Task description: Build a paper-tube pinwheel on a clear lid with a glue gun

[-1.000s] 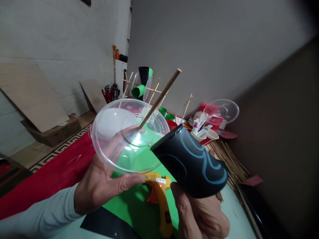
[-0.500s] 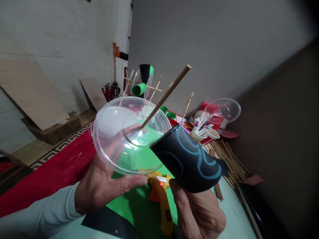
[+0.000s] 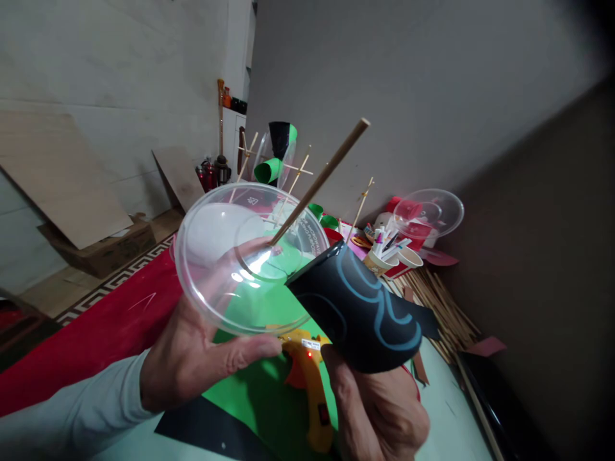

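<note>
My left hand [image 3: 192, 358] grips a clear round plastic lid [image 3: 206, 298] from below, its thumb along the near rim and its fingers behind the plastic. A wooden stick [image 3: 321, 182] slants up from near the lid's centre. My right hand [image 3: 379, 410] is closed on the underside of a rolled black paper tube [image 3: 358, 314] with blue curved lines; its fingertips are partly hidden. The tube's left edge overlaps the lid's right rim in view; whether they touch I cannot tell. Below them a yellow glue gun [image 3: 314, 390] with a lit red light lies on green paper [image 3: 259, 403].
Black paper [image 3: 206, 429] lies at the near edge. At right stand a paper cup [image 3: 379, 261] of markers, another clear lid [image 3: 446, 214] and a bundle of thin wooden sticks [image 3: 446, 314]. Behind are stick frames and green-black paper tubes [image 3: 281, 137]. Red cloth [image 3: 96, 352] covers the left side.
The lid and the black tube have shifted slightly left in view, with both hands. My grip on each stays the same.
</note>
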`<state>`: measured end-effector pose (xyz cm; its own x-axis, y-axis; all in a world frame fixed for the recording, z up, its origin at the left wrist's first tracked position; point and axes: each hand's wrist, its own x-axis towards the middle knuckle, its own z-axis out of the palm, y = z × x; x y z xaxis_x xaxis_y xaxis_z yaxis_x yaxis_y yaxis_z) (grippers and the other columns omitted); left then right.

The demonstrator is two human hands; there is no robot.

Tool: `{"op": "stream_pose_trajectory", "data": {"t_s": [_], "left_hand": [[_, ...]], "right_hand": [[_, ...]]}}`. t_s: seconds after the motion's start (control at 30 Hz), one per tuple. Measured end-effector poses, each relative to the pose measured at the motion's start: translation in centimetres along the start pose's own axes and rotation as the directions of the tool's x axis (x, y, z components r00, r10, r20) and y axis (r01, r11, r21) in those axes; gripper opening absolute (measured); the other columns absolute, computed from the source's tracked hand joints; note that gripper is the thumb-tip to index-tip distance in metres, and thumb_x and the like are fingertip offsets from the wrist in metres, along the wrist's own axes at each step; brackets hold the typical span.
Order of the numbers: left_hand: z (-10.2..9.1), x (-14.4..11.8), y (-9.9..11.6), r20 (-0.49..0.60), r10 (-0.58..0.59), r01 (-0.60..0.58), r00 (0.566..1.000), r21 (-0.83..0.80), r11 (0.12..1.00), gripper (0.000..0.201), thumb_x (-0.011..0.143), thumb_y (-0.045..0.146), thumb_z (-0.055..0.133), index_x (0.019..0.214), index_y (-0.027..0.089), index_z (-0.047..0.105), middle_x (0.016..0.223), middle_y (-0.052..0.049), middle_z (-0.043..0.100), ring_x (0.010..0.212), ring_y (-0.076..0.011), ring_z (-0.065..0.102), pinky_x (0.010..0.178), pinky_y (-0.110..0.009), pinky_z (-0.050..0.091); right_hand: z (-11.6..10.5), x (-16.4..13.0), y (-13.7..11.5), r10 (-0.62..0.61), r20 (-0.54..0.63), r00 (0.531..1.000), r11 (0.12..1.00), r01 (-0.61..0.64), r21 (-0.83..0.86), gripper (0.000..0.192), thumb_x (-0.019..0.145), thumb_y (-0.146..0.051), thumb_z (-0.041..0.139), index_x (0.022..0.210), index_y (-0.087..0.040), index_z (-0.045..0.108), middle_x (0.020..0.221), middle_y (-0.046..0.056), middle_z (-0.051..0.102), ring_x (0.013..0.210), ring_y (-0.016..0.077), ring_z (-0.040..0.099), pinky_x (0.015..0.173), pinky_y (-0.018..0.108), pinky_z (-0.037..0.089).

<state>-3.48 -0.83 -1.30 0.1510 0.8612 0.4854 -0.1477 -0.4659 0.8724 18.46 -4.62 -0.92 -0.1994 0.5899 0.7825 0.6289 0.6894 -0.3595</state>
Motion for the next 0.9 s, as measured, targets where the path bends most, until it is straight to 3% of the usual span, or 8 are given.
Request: {"op": "stream_pose_trajectory", "data": {"t_s": [0.07,0.17,0.33,0.47,0.7,0.77,0.9], "left_hand": [[-0.1,0.0,-0.1,-0.001,0.005,-0.005,1.000,0.032,0.999,0.071,0.085,0.036,0.081,0.150,0.042,0.053,0.158,0.001,0.055,0.153,-0.0278,0.045,0.131,-0.041,0.035],[-0.2,-0.1,-0.3,0.011,0.012,-0.013,1.000,0.062,0.998,0.070,0.088,0.039,0.078,0.152,0.042,0.050,0.159,0.001,0.053,0.154,-0.0273,0.042,0.134,-0.041,0.030],[-0.2,0.1,-0.4,0.048,0.003,-0.003,0.999,-0.005,1.000,0.073,0.086,0.038,0.081,0.151,0.044,0.050,0.157,0.007,0.054,0.155,-0.0248,0.041,0.132,-0.038,0.034],[-0.3,0.2,-0.4,0.041,-0.001,0.002,0.999,-0.011,1.000,0.073,0.085,0.038,0.082,0.151,0.041,0.051,0.160,0.004,0.052,0.157,-0.0282,0.038,0.133,-0.043,0.032],[-0.5,0.2,-1.2,0.039,-0.010,0.014,0.999,-0.087,0.996,0.072,0.086,0.035,0.081,0.151,0.042,0.050,0.152,0.007,0.059,0.151,-0.0157,0.045,0.122,-0.017,0.038],[-0.6,0.3,-1.3,0.027,0.000,0.003,1.000,-0.131,0.991,0.071,0.087,0.033,0.080,0.151,0.041,0.051,0.153,0.007,0.058,0.152,-0.0166,0.044,0.124,-0.019,0.036],[-0.6,0.3,-1.2,0.003,-0.056,0.055,0.998,-0.197,0.979,0.073,0.084,0.039,0.082,0.151,0.039,0.052,0.153,0.003,0.057,0.155,-0.0248,0.040,0.132,-0.033,0.029]], "right_hand": [[0.1,0.2,-0.3,0.026,0.023,0.999,0.999,-0.027,0.038,0.031,0.091,-0.004,0.059,0.104,-0.029,0.071,0.088,-0.002,0.077,0.092,0.0186,0.074,0.088,0.030,0.049],[0.1,0.4,-0.7,0.038,0.048,0.998,0.996,-0.042,0.081,0.028,0.091,-0.002,0.057,0.100,-0.026,0.068,0.082,-0.003,0.074,0.083,0.0161,0.072,0.090,0.030,0.049],[0.1,0.5,-0.8,-0.014,0.023,1.000,0.996,0.012,0.090,0.043,0.088,0.002,0.056,0.120,-0.026,0.066,0.097,0.000,0.077,0.092,0.0181,0.072,0.094,0.033,0.048],[0.3,0.6,-0.9,0.027,-0.006,1.000,0.990,-0.026,0.141,0.040,0.089,0.001,0.057,0.116,-0.027,0.067,0.096,-0.001,0.076,0.088,0.0168,0.070,0.095,0.033,0.048],[0.7,1.3,-0.9,-0.041,-0.057,0.998,0.983,0.050,0.174,0.047,0.088,0.003,0.055,0.125,-0.024,0.064,0.103,0.001,0.076,0.093,0.0178,0.072,0.095,0.034,0.046],[0.7,1.3,-0.9,-0.039,-0.046,0.998,0.982,0.047,0.185,0.048,0.089,0.003,0.056,0.127,-0.024,0.065,0.101,0.002,0.076,0.092,0.0192,0.071,0.094,0.036,0.047],[0.6,1.0,-0.8,-0.013,-0.058,0.998,0.977,0.025,0.211,0.061,0.090,0.005,0.054,0.142,-0.027,0.062,0.118,0.005,0.075,0.104,0.0231,0.071,0.099,0.042,0.048]]}}
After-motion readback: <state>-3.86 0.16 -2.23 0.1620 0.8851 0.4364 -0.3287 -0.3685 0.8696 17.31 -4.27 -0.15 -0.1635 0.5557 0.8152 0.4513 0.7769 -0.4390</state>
